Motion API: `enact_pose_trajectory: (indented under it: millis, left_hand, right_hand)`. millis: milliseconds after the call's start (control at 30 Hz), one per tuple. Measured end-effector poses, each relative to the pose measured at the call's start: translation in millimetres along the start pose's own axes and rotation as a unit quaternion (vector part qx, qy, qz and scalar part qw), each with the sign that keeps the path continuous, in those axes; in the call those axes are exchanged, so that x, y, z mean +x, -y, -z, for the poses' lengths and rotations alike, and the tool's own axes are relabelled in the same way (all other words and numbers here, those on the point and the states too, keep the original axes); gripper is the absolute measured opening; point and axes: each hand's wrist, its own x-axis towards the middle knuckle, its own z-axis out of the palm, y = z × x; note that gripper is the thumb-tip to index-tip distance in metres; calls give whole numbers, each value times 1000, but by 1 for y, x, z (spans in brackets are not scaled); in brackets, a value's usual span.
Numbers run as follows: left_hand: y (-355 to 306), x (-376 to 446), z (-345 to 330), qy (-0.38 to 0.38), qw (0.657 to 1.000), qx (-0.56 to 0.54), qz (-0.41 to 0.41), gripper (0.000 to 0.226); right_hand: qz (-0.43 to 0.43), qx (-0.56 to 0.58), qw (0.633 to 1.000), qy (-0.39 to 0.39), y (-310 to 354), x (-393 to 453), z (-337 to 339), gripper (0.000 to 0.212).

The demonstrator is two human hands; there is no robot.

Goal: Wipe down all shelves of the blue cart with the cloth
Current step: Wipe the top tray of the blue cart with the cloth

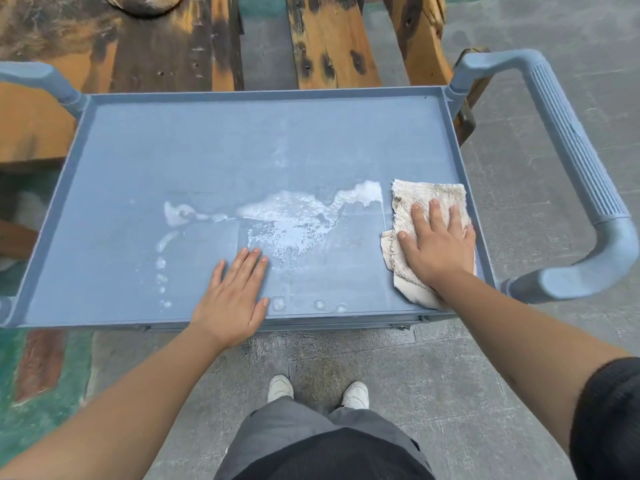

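My right hand [438, 245] lies flat with its fingers [434, 211] spread wide, pressing down on the cloth [408, 206] rather than gripping it; the cloth is a pale, rough-edged towel lying at the right near corner of the top shelf [173, 150], just inside the rim, with part of it bunched under my palm and wrist. My left hand [235, 292] also lies flat, fingers [249, 261] extended and close together, palm down on the bare shelf near the near edge, holding nothing. Between my two hands, and running leftward, a white foamy smear [294, 216] spreads across the blue surface, with small blobs trailing toward the near left. The shelf belongs to the blue cart [263, 95], whose ribbed handle [575, 150] curves around the right end; a matching handle [38, 81] shows at the far left. Beyond the far rim stand weathered wooden planks [329, 46]. Below the near edge are grey concrete floor [450, 375], my white shoes [356, 394] and grey trousers [301, 431].
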Motion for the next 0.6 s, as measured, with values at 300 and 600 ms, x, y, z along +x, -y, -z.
enact_pose_trajectory:
  millis: [300, 600]
  left_hand:
    - [3, 4, -8, 0, 1000, -22, -8, 71]
    - [9, 3, -8, -10, 998, -53, -18, 74]
  right_hand:
    - [-167, 73, 983, -2, 99, -42, -17, 74]
    - [-283, 271, 920, -27, 180, -66, -8, 85]
